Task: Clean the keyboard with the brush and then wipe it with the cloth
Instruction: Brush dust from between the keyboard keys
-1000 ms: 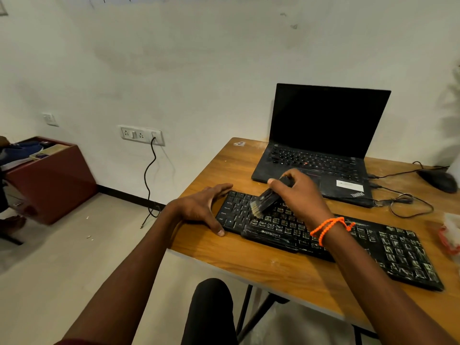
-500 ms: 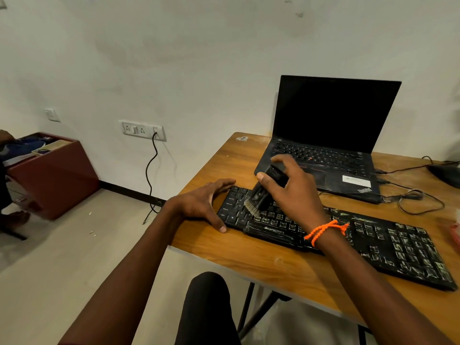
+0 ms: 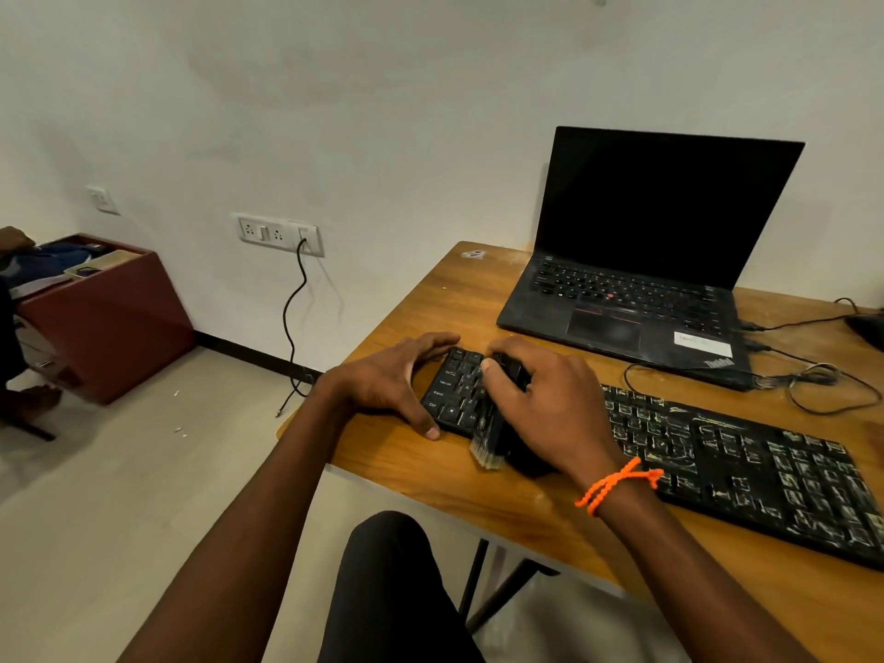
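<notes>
A long black keyboard, its keys streaked with pale dust, lies across the wooden desk. My right hand grips a black brush over the keyboard's left part. The brush's pale bristles reach down past the keyboard's front edge. My left hand rests spread on the keyboard's left end, thumb on the desk. No cloth is in view.
An open black laptop stands behind the keyboard. Cables lie on the desk at the right. A dark red cabinet stands on the floor at the left. A black cord hangs from the wall socket.
My right hand has drawn the brush down across the left keys toward the front edge. The left hand has stayed at the keyboard's left end.
</notes>
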